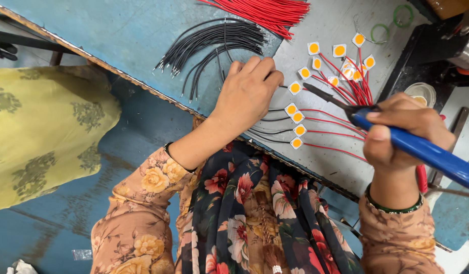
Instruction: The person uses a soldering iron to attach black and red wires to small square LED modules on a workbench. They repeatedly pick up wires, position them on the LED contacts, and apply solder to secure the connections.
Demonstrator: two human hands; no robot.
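A small square chip (295,88) with a yellow dot lies on the grey table (326,162), just past the left hand's fingertips. The left hand (246,94) rests curled beside it, pinching a thin black wire to keep it steady, I think. The right hand (404,129) grips a blue-handled iron (392,137), its dark tip pointing at the chip. Four finished chips (296,127) lie in a row near the table edge. Spare black wires (214,43) and red wires (265,11) wait farther up.

Brown floral sleeves (138,213), green bangle (394,207).
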